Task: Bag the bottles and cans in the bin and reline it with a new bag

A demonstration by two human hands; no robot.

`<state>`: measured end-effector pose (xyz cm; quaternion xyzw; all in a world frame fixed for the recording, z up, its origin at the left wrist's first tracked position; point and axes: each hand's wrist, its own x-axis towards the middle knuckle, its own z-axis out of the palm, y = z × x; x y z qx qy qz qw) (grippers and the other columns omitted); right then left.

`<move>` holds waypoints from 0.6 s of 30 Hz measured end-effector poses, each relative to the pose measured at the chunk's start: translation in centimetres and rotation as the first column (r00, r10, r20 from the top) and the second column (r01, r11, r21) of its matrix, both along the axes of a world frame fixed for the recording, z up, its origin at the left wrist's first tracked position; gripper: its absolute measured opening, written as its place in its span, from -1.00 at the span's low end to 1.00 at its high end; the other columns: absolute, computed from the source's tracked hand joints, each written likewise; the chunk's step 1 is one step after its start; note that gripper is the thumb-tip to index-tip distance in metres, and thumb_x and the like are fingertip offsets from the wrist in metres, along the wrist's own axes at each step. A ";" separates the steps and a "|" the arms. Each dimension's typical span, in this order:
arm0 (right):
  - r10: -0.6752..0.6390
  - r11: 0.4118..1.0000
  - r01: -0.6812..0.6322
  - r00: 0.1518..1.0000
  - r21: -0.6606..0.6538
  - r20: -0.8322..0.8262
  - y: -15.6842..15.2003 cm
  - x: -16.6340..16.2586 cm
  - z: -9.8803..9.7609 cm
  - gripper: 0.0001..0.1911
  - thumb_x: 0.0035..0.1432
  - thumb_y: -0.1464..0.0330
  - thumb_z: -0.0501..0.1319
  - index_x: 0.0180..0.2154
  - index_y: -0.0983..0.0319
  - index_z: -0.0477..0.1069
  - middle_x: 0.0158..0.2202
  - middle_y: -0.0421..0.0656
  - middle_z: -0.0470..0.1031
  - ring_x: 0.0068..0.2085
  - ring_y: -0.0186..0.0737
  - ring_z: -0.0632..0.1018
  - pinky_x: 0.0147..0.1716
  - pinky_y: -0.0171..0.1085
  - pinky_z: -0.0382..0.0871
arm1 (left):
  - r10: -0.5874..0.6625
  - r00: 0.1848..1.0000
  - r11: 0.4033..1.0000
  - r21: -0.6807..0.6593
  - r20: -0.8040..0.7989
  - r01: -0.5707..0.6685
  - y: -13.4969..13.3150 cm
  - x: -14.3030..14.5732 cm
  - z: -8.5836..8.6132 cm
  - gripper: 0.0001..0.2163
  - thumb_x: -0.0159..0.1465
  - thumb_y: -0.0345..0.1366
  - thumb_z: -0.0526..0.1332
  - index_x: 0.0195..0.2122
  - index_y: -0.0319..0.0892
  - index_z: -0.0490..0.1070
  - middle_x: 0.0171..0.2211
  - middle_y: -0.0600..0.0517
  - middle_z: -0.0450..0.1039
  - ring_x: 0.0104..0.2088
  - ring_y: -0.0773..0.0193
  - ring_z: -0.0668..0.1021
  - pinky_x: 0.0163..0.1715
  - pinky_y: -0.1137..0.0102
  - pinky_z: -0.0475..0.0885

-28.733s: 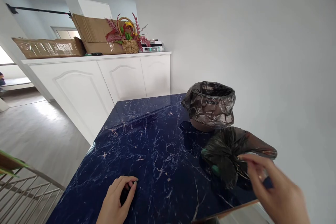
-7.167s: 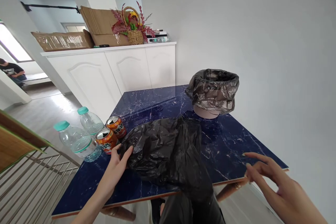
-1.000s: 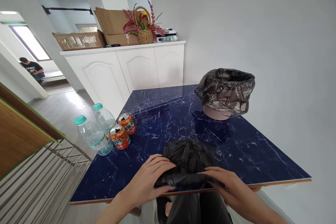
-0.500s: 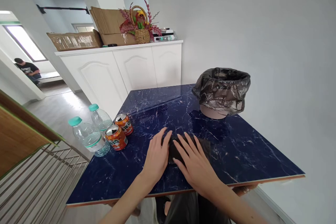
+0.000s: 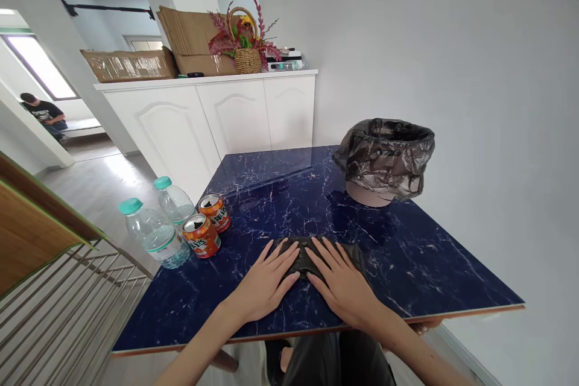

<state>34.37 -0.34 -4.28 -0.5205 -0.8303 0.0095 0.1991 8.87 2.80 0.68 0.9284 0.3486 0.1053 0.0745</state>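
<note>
Fingers [image 5: 288, 258] of both hands are spread flat & unclenched, pressing down, not grasping: left hand [image 5: 265, 286] and right hand [image 5: 341, 286] side by side. Under them, near-middle of the glossy navy marble-patterned tabletop [image 5: 289, 205], lies a flattened black thin-plastic bag [image 5: 304, 262], its right end showing past the right hand. Prob. best to press evenly, smooth from centre outward so any trapped air & creases run to the edges, and pin one side w/ one hand while working the other; thin film might slip or tear if dragged hard. Far right: round pinkish-grey bin [image 5: 368, 194] w/ translucent black plastic liner [image 5: 391, 163]. Left: two orange printed metal cans [image 5: 202, 238] next to two clear plastic bottles w/ turquoise caps [image 5: 156, 235].
</note>
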 end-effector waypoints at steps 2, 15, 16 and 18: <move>0.010 1.000 -0.010 1.000 0.004 0.007 0.1 0.2 -0.2 -0.41 0.61 0.08 -0.10 0.52 0.04 0.11 0.59 -0.24 -0.01 0.57 0.01 0.09 0.50 0.17 0.11 | 0.035 0.998 0.999 0.020 0.051 -0.036 -0.2 -0.2 0.0 -0.44 0.62 -0.11 -0.03 0.59 0.14 -0.13 0.57 0.08 0.00 0.56 0.08 0.04 0.54 -0.07 0.06; -0.033 0.999 0.031 0.998 -0.045 -0.053 2.7 12.0 -1.7 -0.43 0.61 0.16 -0.14 0.52 0.01 0.08 0.56 -0.17 0.11 0.55 -0.06 0.13 0.52 0.20 0.05 | 0.180 0.968 0.981 0.037 0.177 -0.189 -0.7 -1.1 -1.0 -0.49 0.60 -0.07 0.02 0.54 0.05 0.07 0.55 0.00 0.08 0.55 0.02 0.11 0.49 -0.06 0.21; -0.055 0.997 0.051 0.995 -0.052 -0.081 2.8 13.4 -1.8 -0.43 0.61 0.14 -0.15 0.52 0.02 0.07 0.55 -0.16 0.13 0.54 -0.06 0.15 0.52 0.20 0.04 | 0.186 0.967 0.980 0.031 0.174 -0.195 -0.7 -1.1 -1.1 -0.49 0.60 -0.07 0.02 0.53 0.04 0.09 0.55 -0.01 0.09 0.55 0.02 0.11 0.49 -0.06 0.21; -0.109 0.993 0.102 0.983 -0.055 -0.148 2.9 16.2 -1.7 -0.42 0.60 0.12 -0.16 0.52 0.03 0.07 0.52 -0.15 0.20 0.51 -0.06 0.23 0.53 0.19 0.04 | 0.193 0.965 0.979 0.025 0.175 -0.200 -0.7 -1.1 -1.2 -0.50 0.60 -0.07 0.03 0.52 0.03 0.12 0.55 -0.01 0.10 0.55 0.02 0.11 0.49 -0.07 0.21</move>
